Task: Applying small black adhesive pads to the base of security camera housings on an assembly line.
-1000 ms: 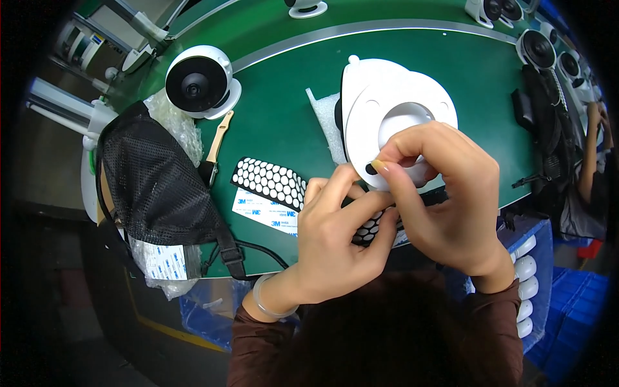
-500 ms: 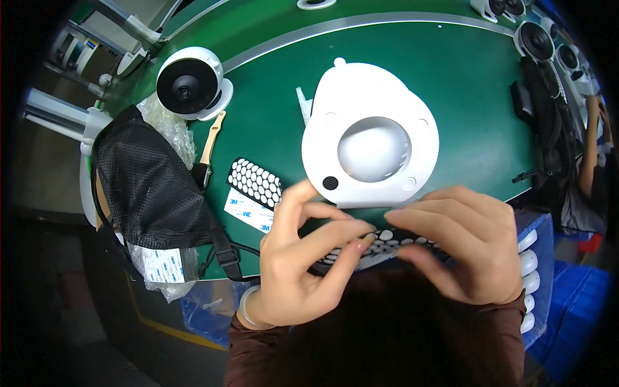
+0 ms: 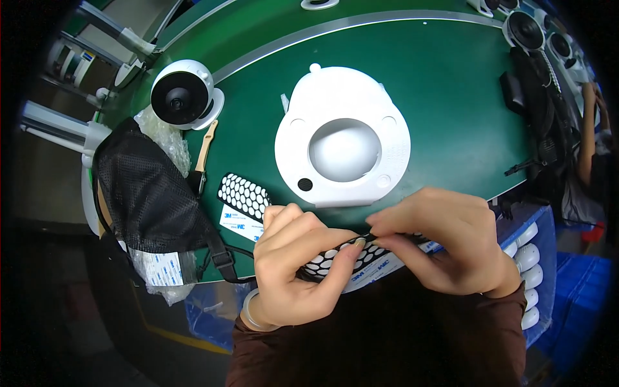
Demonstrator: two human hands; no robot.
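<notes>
My left hand (image 3: 300,267) pinches a black sheet with rows of white round spots (image 3: 369,257) between thumb and fingers, low at the table's near edge. Its blue-printed white backing shows below. My right hand (image 3: 445,242) is closed, thumb and forefinger tips pressed together at the sheet's top edge beside my left thumb. Whether a small piece sits in that pinch cannot be made out. Just beyond my hands lies a rounded white plastic part (image 3: 390,151) with a large dished recess. One black round pad (image 3: 305,184) sits on its near left.
A similar spotted sheet (image 3: 245,193) lies left of my hand. Further left are a black mesh bag (image 3: 151,187), a wooden-handled brush (image 3: 206,145) and a white camera-like device (image 3: 184,97). A blue-lined bin (image 3: 545,271) of white round parts stands right. Another person's arm (image 3: 588,142) shows far right.
My right thumb and forefinger have come together at the sheet's edge near my left thumb. The sheet shows more of its face and backing. The view has shifted; the white part appears further left.
</notes>
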